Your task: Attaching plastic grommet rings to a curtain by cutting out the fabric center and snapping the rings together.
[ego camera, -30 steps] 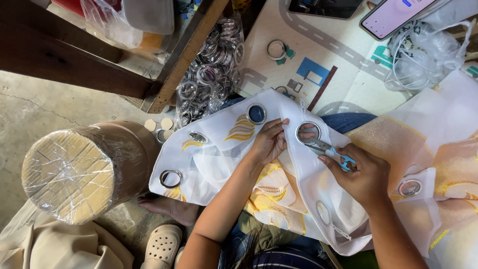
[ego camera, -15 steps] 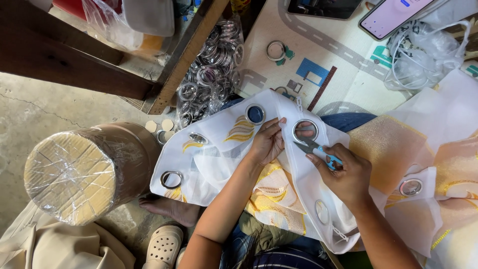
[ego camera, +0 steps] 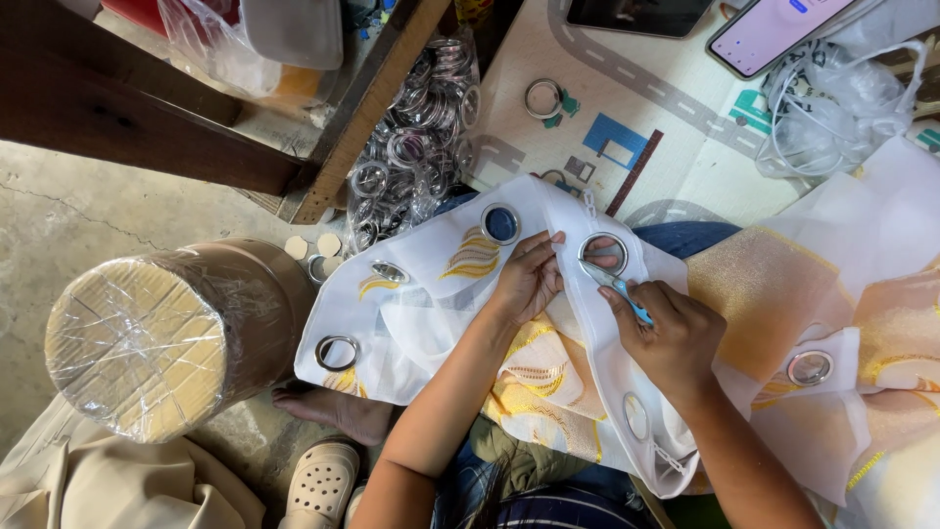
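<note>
Right grip (ego camera: 676, 328) clamps half-hidden scissors (ego camera: 612, 284); left grip (ego camera: 529, 279) pinches white curtain (ego camera: 431, 313)

Cracked concrete floor (ego camera: 69, 211) under a dark wooden table (ego camera: 147, 127) — road-patterned play mat (ego camera: 636, 108) beside it.

plastic-wrapped fabric roll (ego camera: 157, 348) | bag of metal rings (ego camera: 411, 147) | phone (ego camera: 783, 29) | white clog (ego camera: 323, 480)

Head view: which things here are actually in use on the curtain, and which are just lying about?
In use: white curtain, scissors, left hand, right hand, ring.
Lying about: wrapped roll, bag of rings, phone.
</note>
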